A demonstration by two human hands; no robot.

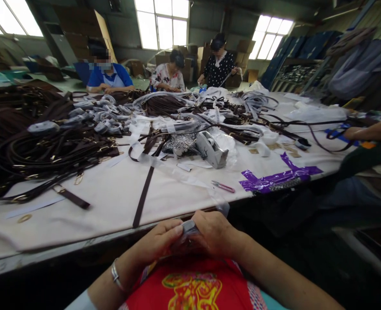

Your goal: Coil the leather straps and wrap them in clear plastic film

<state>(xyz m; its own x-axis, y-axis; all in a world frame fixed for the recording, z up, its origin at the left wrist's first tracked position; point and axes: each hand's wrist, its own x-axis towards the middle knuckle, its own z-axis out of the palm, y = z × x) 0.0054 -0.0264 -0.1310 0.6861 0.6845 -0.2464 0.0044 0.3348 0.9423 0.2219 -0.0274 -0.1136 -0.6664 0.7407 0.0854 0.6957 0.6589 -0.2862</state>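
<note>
My left hand (pixel 158 242) and my right hand (pixel 213 232) are close together below the table's front edge, above my lap. Both have their fingers curled round a small bundle wrapped in clear film (pixel 188 229). A strip of the film (pixel 221 206) runs from the bundle up onto the table. A brown strap (pixel 144 193) lies on the white table cover (pixel 113 202) just ahead of my hands, reaching the edge. Small pink-handled snips (pixel 223 187) lie to the right of it.
A grey tape dispenser (pixel 211 149) stands mid-table. A heap of dark brown straps (pixel 38 150) fills the left side, wrapped straps (pixel 103 116) behind. Purple tape (pixel 279 177) patches the right edge. Three people work at the far side; another person's arm (pixel 369 131) rests at the right.
</note>
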